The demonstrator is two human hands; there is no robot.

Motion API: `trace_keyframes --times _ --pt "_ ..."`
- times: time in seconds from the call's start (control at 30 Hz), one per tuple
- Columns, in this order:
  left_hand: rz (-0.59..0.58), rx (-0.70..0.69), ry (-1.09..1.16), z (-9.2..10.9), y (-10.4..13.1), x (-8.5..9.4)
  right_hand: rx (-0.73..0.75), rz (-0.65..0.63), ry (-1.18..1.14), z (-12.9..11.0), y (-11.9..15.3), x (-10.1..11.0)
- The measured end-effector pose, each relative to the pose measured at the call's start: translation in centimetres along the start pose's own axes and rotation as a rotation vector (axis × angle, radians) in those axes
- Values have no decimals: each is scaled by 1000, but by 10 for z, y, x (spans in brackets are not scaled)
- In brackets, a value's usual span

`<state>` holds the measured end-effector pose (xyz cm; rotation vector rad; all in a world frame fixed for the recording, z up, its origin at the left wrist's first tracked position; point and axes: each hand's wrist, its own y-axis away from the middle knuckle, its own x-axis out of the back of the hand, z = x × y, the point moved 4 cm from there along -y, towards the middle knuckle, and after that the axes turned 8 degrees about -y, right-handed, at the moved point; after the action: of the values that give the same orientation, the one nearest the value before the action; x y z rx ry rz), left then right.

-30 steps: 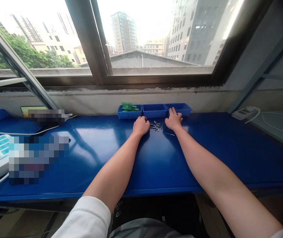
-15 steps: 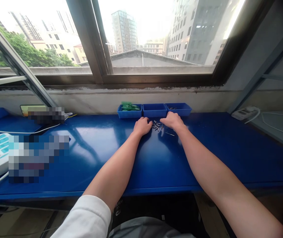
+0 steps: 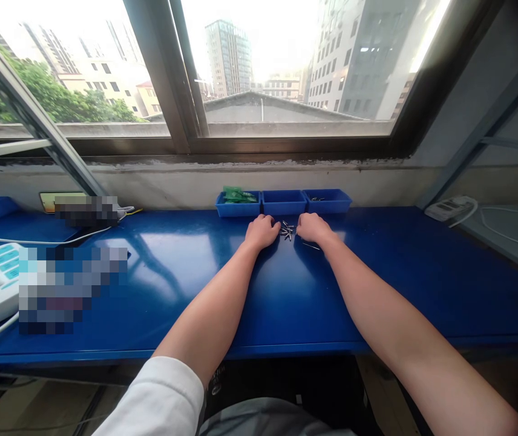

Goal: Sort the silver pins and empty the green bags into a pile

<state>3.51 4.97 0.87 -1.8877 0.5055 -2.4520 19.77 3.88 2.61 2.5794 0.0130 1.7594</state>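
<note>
Clock positions are taken from the small metal pieces [image 3: 287, 231], with 12 o'clock pointing at the window [image 3: 286, 72]. The metal pieces are lying in a loose pile on the blue table [image 3: 286, 303], between my two hands. My left hand [image 3: 261, 232] is resting at 9 o'clock, just beside the pile, palm down with its fingers curling; I cannot tell whether it is gripping anything. My right hand [image 3: 313, 228] is positioned at 3 o'clock, its fingers bending inward; the fingertips are hiding from view, so I cannot tell whether they are closing on a piece. A thin rod [image 3: 311, 246] is lying at 4 o'clock, near my right hand.

Three blue bins are standing in a row by the wall. The left bin [image 3: 238, 210], at 10 o'clock, is holding green packets [image 3: 239, 195]. The middle bin [image 3: 284, 206] is sitting at 12 o'clock. The right bin [image 3: 329, 206], at 2 o'clock, is containing a few small dark items [image 3: 317, 198]. A power strip [image 3: 446, 208] is lying well apart at 3 o'clock.
</note>
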Motion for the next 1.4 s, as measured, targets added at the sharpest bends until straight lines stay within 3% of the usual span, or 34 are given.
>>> trace_keyframes --times 0.17,0.33,0.53,0.87,1.13,1.3,1.4 --pt "-3 -5 -2 1 2 1 44 125 35 -8 1 -8" --pt "5 -10 -3 2 2 2 27 219 -30 -12 1 -3" --pt "8 -10 -16 1 1 1 55 119 19 -15 3 -5" --pt "15 -14 -20 2 2 0 85 124 -44 -17 3 -10" --pt "89 -23 83 5 4 8 189 417 -555 -9 -7 -4" --pt "154 -161 175 15 9 18 282 224 -1002 -11 -9 -10" --pt "176 -198 201 18 11 21 268 191 -1137 -9 -9 -11"
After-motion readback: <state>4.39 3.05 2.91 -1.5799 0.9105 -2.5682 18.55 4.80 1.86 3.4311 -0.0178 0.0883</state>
